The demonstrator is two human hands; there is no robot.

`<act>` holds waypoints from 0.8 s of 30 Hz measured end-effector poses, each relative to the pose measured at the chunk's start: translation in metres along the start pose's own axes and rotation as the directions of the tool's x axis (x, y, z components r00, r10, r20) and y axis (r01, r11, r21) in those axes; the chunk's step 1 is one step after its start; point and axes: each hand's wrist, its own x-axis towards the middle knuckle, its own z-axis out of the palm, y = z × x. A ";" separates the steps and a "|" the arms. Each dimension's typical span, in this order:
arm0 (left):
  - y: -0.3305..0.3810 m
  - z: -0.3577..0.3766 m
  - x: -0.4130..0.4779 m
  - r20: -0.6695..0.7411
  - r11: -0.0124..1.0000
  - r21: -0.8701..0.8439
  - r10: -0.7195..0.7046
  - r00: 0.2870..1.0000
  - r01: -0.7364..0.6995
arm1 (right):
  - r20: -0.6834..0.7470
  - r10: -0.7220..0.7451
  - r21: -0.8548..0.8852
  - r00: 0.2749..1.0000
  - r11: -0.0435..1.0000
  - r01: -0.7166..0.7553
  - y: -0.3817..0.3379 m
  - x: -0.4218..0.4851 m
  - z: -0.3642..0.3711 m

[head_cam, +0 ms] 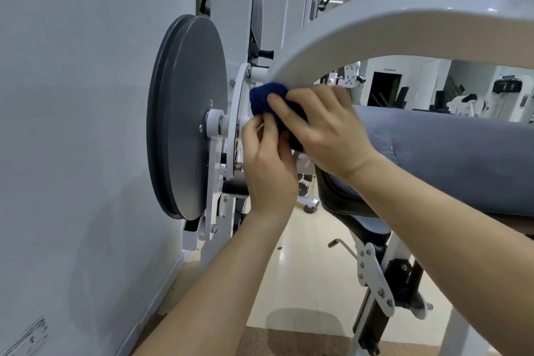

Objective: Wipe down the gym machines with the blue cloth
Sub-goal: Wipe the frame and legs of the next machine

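Gym room, pale wall (pixel 72 95) close on the left, glossy cream floor (pixel 303 283) below, more white equipment far in the bg. Nearest is a white gym machine (pixel 228 9) w/ a big grey disc (pixel 190 115) almost against the wall, a curved white frame arm (pixel 375 32) sweeping across the top, and a grey pad (pixel 448 147) at right.

Two bare forearms reach in from the bottom edge. Blue cloth (pixel 263 98), dark navy and bunched into a wad, sits pressed at the pivot where the frame arm meets a white plate (pixel 241 89), just beside the disc.

Right hand (pixel 320 127) lies over the cloth from the right, fingers (pixel 289 113) curled round the wad and gripping it. Left hand (pixel 268 165) is below, fingers (pixel 260 136) curled tight at the cloth's lower edge. They seem to pinch it, tho a white part behind makes that less than certain.

Handling, as a judgement: cloth looks soft, light, limp, so no breakage risk. It will squash into gaps btwn plate and bolts, but could snag on bolt heads. Best held as a wad in the palm, loose ends tucked in. Machine parts look rigid, so firm pressure should be OK.
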 end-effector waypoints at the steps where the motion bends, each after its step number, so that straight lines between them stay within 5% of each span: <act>1: 0.009 0.002 0.005 -0.004 0.999 -0.040 0.029 1.000 -0.029 | -0.046 0.038 -0.024 0.998 0.999 -0.039 0.007 0.002 -0.007; 6: 0.021 0.010 0.028 0.078 0.932 0.046 0.354 0.932 -0.358 | -0.148 0.162 -0.116 0.976 0.977 -0.180 0.038 -0.006 -0.025; 14: -0.008 -0.022 0.047 -0.105 0.932 0.202 0.325 0.940 -0.300 | -0.145 0.064 -0.069 0.987 0.995 -0.075 0.001 0.035 -0.001; 24: 0.080 0.030 0.064 -0.052 0.816 0.114 0.575 0.816 -0.567 | -0.249 0.263 -0.221 0.932 0.922 -0.319 0.088 -0.009 -0.054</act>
